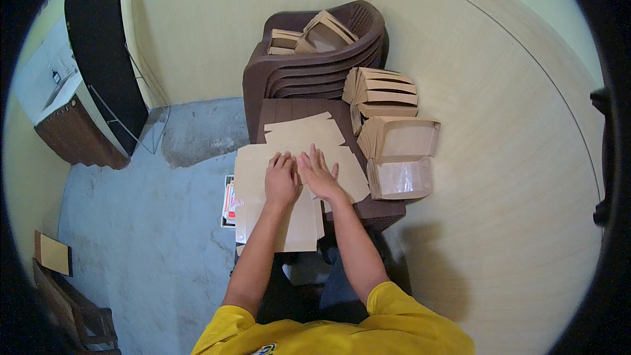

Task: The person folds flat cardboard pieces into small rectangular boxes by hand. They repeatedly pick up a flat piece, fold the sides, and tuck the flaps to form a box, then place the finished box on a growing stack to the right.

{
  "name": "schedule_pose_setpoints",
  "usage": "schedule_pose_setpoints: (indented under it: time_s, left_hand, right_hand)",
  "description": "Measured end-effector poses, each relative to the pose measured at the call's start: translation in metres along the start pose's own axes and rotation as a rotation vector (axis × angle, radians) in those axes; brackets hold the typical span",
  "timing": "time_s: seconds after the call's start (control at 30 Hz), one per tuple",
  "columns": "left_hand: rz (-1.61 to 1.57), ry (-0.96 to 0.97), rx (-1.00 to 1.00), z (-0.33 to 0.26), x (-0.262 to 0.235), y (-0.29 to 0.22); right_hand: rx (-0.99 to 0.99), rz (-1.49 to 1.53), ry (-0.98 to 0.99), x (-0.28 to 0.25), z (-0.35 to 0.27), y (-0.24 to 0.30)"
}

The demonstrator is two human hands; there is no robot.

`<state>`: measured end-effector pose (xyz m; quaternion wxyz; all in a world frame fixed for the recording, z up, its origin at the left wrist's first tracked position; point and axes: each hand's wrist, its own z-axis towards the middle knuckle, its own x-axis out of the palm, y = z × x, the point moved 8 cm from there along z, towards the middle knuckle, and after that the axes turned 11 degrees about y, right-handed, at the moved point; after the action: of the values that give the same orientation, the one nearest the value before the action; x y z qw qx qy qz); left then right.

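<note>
Now both hands (299,177) flat on cardboard sheet (263,187)

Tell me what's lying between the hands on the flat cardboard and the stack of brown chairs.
In the head view, flat cardboard sheets cover the brown table between the left hand, right hand and the chair stack.

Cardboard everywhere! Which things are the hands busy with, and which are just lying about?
In use:
- flat cardboard sheets under the left hand and right hand
- brown table they lie on
- folded boxes stacked beside them

Lying about:
- stacked chairs holding more boxes
- black board on the wall
- small red-and-white pack
</note>
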<state>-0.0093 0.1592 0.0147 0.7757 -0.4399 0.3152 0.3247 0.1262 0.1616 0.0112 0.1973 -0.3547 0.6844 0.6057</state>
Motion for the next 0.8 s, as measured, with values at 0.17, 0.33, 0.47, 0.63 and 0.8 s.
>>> schedule_pose_setpoints:
  time_s: [0.17, 0.33, 0.47, 0.63, 0.8]
  left_hand:
    - [0.123, 0.214, -0.199, 0.017, 0.001, -0.006]
    - [0.139, 0.171, -0.171, 0.015, 0.002, -0.015]
    - [0.206, 0.064, -0.096, 0.014, 0.004, -0.014]
    - [0.143, 0.259, -0.163, 0.017, 0.020, -0.002]
    - [0.036, 0.228, -0.184, 0.017, 0.013, -0.002]
  right_hand:
    - [0.044, 0.222, -0.397, -0.045, 0.015, -0.033]
    - [0.117, -0.018, -0.340, -0.052, 0.062, -0.039]
    - [0.247, 0.535, -0.108, -0.046, 0.093, -0.061]
    - [-0.062, 0.894, -0.128, -0.021, 0.096, -0.044]
    - [-0.260, 0.403, -0.196, -0.022, 0.094, -0.027]
